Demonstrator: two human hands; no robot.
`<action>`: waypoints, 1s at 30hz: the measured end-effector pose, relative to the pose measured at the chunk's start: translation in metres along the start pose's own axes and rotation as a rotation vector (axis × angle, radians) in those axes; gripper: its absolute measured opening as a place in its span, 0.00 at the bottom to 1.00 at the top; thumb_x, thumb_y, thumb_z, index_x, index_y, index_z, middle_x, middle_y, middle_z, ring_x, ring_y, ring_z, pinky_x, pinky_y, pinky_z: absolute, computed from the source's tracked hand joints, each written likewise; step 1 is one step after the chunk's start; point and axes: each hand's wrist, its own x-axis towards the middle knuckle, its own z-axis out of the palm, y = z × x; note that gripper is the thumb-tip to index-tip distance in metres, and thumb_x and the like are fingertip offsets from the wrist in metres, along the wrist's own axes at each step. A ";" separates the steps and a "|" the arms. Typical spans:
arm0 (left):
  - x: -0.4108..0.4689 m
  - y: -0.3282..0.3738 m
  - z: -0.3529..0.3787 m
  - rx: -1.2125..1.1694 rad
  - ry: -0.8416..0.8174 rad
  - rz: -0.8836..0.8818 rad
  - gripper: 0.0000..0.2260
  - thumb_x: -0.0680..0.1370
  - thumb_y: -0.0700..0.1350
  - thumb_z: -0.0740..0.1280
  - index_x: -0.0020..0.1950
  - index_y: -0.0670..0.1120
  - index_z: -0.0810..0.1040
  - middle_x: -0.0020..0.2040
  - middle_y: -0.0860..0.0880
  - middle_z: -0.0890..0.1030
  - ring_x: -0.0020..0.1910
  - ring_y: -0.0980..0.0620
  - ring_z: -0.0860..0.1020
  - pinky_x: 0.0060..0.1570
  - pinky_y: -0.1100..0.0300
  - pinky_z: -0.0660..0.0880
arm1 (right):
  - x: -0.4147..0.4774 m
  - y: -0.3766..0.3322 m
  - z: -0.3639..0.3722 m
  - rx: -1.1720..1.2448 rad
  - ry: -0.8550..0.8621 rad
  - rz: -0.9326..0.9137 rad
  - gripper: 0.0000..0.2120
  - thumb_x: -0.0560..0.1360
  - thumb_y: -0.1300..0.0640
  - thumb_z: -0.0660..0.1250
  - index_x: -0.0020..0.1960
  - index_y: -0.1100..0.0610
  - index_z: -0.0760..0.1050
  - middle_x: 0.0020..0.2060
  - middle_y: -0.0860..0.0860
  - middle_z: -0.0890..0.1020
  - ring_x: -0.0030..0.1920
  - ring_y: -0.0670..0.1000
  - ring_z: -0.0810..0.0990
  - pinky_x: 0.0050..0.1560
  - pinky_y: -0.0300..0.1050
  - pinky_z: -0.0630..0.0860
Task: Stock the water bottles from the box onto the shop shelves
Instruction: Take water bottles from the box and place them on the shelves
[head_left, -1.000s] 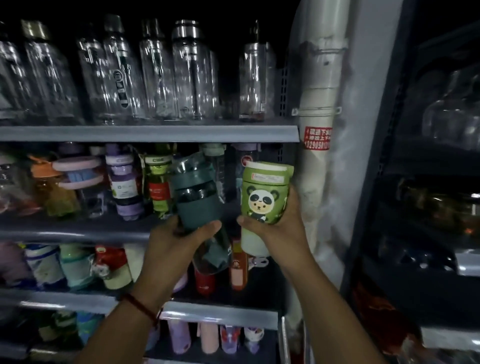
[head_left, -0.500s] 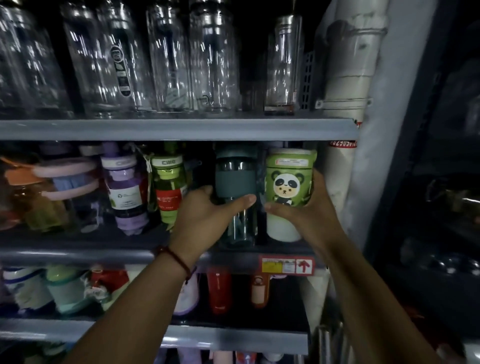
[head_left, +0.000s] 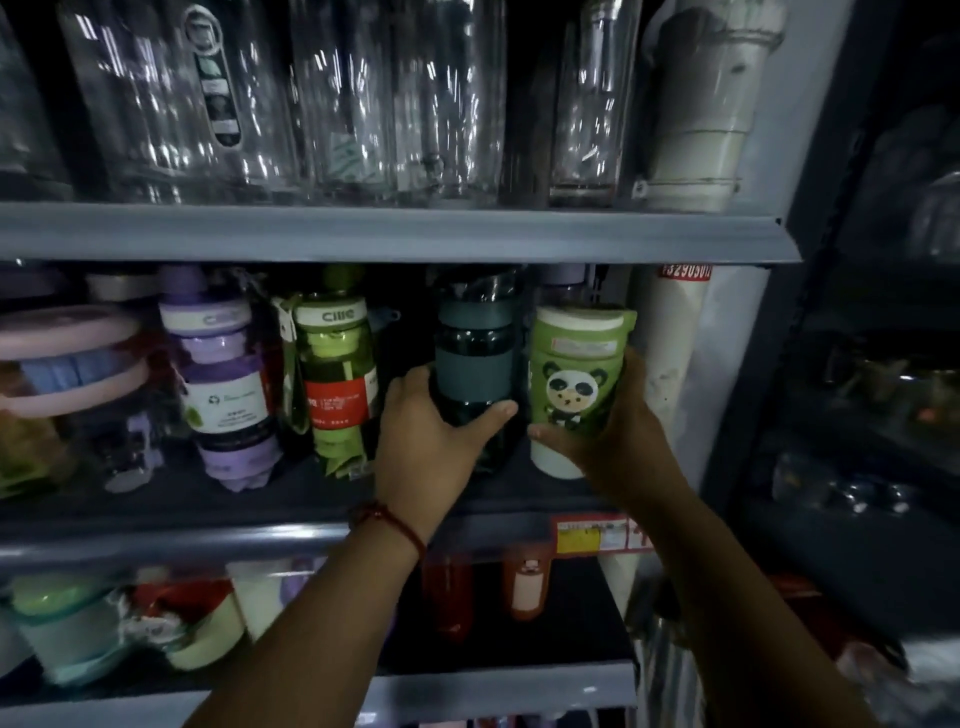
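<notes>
My left hand (head_left: 434, 434) grips a dark teal water bottle (head_left: 475, 364) that stands upright at the right end of the middle shelf (head_left: 156, 540). Right beside it, my right hand (head_left: 618, 431) holds a green bottle with a panda picture and a white lid (head_left: 574, 379), also upright and set deep in the shelf. The two bottles stand side by side, nearly touching. Whether their bases rest on the shelf is hidden by my hands.
Left of the teal bottle stand a green bottle with a red label (head_left: 335, 384) and a purple one (head_left: 223, 395). Several clear bottles (head_left: 343, 104) fill the top shelf (head_left: 395, 234). A white pipe (head_left: 696, 130) runs down the right side. More bottles sit on the shelf below (head_left: 498, 686).
Both hands have pushed the two bottles up from below the shelf edge and back into the middle shelf, where they now stand upright. The view has moved closer.
</notes>
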 end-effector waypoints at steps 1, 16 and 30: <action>-0.001 -0.001 -0.001 0.007 -0.034 0.001 0.35 0.65 0.61 0.79 0.67 0.47 0.77 0.60 0.49 0.78 0.58 0.54 0.77 0.56 0.58 0.77 | -0.002 0.000 -0.004 -0.025 -0.022 0.028 0.49 0.66 0.64 0.83 0.74 0.48 0.55 0.59 0.37 0.75 0.55 0.24 0.75 0.50 0.21 0.72; -0.009 -0.004 -0.007 0.074 -0.186 -0.108 0.36 0.67 0.50 0.83 0.70 0.44 0.71 0.61 0.47 0.82 0.59 0.50 0.81 0.52 0.61 0.75 | -0.018 0.005 -0.007 -0.263 -0.100 0.223 0.37 0.71 0.54 0.82 0.74 0.51 0.66 0.63 0.44 0.80 0.63 0.49 0.79 0.56 0.39 0.76; -0.104 0.033 -0.062 0.123 -0.083 0.114 0.17 0.75 0.49 0.76 0.62 0.47 0.80 0.60 0.50 0.80 0.59 0.55 0.79 0.59 0.65 0.73 | -0.085 -0.024 -0.009 -0.454 0.007 -0.117 0.23 0.78 0.46 0.70 0.67 0.60 0.76 0.59 0.58 0.81 0.60 0.61 0.79 0.59 0.55 0.78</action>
